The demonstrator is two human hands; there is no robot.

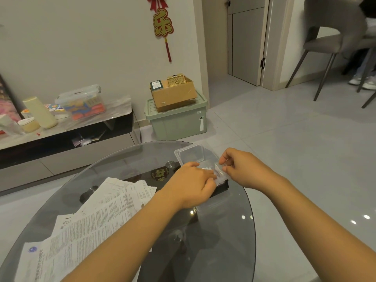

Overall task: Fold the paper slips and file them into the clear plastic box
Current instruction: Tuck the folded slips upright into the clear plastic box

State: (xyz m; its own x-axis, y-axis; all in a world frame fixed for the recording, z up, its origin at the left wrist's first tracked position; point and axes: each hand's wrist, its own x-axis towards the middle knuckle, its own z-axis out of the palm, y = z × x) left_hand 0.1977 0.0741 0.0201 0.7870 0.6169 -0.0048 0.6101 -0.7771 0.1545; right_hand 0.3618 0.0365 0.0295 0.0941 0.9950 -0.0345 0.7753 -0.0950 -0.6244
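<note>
1. Hands first: my left hand point(193, 181) pinches a small folded white paper slip point(207, 169); right hand point(236, 167) grips the clear plastic box point(220, 177) rim.
2. Slip sits right over the box, left hand closest, so I'd guess straight down. Unfolded printed paper sheets point(97, 218) wait on the round glass bench point(234, 231), well left.

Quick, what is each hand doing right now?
Left hand: fingers pressing into the clear plastic box, grip hidden.
Right hand: pinching the box's edge.
</note>
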